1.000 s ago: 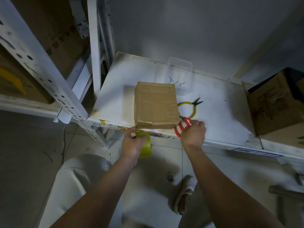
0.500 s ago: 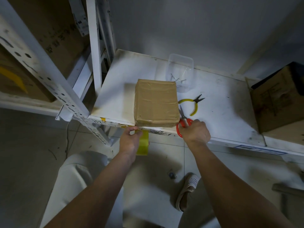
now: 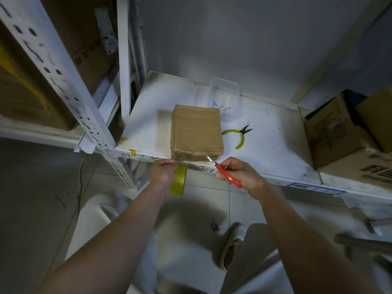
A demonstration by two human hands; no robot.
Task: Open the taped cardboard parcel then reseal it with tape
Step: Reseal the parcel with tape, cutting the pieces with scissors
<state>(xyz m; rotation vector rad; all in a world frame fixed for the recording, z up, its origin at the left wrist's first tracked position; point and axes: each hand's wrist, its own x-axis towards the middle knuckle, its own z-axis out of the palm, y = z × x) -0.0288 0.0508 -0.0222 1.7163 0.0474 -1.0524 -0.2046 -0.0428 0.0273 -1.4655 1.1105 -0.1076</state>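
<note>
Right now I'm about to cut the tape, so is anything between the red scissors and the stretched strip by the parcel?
Nothing visible: the red-handled scissors in the right hand reach the clear tape strip at the brown cardboard parcel unobstructed.

Bare white shelf top (image 3: 154, 115) lies open left of the taped brown cardboard parcel (image 3: 196, 130); yellow-handled pliers (image 3: 240, 134) and clear plastic tub (image 3: 226, 96) crowd its right and rear.
</note>
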